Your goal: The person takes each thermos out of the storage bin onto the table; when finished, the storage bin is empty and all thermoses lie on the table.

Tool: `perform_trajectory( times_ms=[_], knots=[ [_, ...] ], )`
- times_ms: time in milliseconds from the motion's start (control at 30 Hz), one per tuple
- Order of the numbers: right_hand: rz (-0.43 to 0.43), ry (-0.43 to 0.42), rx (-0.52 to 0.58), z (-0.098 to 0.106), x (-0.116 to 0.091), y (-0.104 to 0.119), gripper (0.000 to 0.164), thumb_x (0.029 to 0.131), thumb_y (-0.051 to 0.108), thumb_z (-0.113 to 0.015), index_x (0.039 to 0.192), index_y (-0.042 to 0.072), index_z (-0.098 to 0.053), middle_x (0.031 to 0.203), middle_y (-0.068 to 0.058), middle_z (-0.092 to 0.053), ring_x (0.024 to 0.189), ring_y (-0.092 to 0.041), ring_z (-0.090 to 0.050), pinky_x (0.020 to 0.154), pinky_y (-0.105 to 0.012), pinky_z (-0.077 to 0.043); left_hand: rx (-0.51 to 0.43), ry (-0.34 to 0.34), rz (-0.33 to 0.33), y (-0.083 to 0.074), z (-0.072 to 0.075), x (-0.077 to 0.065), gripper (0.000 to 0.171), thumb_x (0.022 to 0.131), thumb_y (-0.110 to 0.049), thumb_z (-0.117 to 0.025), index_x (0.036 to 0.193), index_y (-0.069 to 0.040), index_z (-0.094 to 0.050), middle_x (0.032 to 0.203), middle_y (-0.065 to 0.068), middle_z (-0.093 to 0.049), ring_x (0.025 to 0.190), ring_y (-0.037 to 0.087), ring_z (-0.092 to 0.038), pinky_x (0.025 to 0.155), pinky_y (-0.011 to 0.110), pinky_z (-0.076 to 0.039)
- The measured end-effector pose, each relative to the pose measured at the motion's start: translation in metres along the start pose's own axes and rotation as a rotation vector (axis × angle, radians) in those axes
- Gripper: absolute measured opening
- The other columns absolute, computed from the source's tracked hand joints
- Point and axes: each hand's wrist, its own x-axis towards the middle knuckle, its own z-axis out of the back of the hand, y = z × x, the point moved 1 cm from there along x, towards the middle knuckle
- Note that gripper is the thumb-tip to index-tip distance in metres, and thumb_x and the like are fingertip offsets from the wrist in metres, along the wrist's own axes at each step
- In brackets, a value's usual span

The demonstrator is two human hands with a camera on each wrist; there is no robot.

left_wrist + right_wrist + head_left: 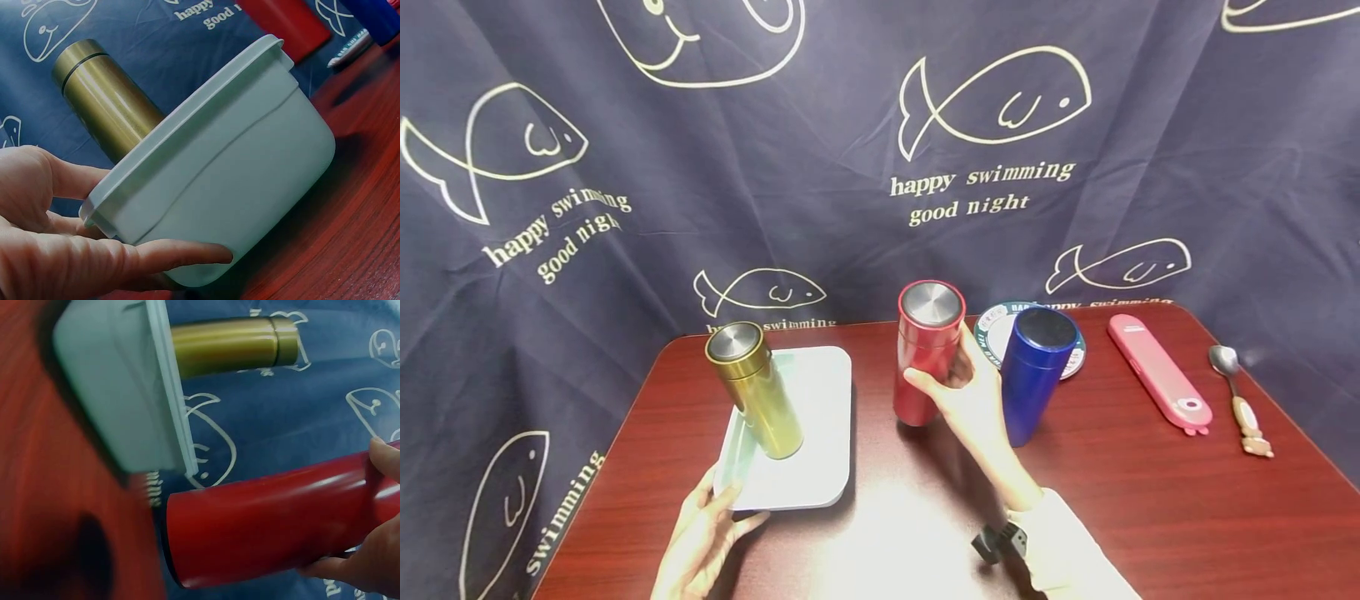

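Head view has a pale bin (823, 417) at 8 o'clock from the red bottle (913, 367). The bin holds the gold bottle (767, 408), which stands on its floor and rises well above the rim. The person's left grip (703, 533) is closed on the bin's edge at 7 o'clock; in the left wrist view, one finger lies along the outer wall.

The right grip (973, 404) is wrapped round the red bottle from its 4 o'clock side, fingers and thumb on the body. In both wrist views that bottle's base is raised off the desk (662, 417), outside the bin.

At the red bottle's 3 o'clock is the blue bottle (1033, 383), hiding part of the plate (997, 329) with its lettered rim. All three bottles have their tops on, so their contents cannot be told. Further towards 3 o'clock lie the pink case (1157, 375), its inside hidden, and beyond it the spoon (1243, 412).
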Motion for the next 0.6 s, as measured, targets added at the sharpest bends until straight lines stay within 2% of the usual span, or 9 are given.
perform_trajectory(
  times_ms=[133, 267, 600],
  knots=[
    [-0.053, -0.01, -0.044, 0.009, -0.004, -0.011, 0.09, 0.075, 0.003, -0.083, 0.151, 0.009, -0.035, 0.139, -0.016, -0.054, 0.126, -0.026, -0.054, 0.101, -0.036, -0.045, -0.013, 0.02, -0.007, -0.001, 0.0, 0.0, 0.029, 0.104, -0.011, -0.042, 0.125, -0.029, -0.049, 0.121, -0.01, -0.06, 0.112, 0.007, -0.059, 0.089, 0.05, -0.051],
    [-0.067, -0.008, -0.051, 0.014, -0.008, -0.019, 0.089, 0.075, 0.003, -0.083, 0.15, 0.008, -0.035, 0.144, -0.014, -0.05, 0.129, -0.027, -0.051, 0.103, -0.036, -0.043, -0.032, 0.05, -0.015, 0.0, 0.0, 0.0, 0.031, 0.105, -0.01, -0.041, 0.127, -0.03, -0.047, 0.123, -0.012, -0.06, 0.115, 0.006, -0.058, 0.09, 0.049, -0.051],
    [-0.06, -0.027, -0.077, 0.021, -0.013, -0.032, 0.09, 0.075, 0.004, -0.084, 0.15, 0.008, -0.035, 0.146, -0.015, -0.047, 0.13, -0.03, -0.05, 0.103, -0.039, -0.042, -0.001, 0.018, 0.005, 0.001, 0.0, 0.0, 0.029, 0.105, -0.012, -0.041, 0.125, -0.03, -0.05, 0.122, -0.01, -0.058, 0.114, 0.006, -0.057, 0.091, 0.055, -0.049]
  ],
)
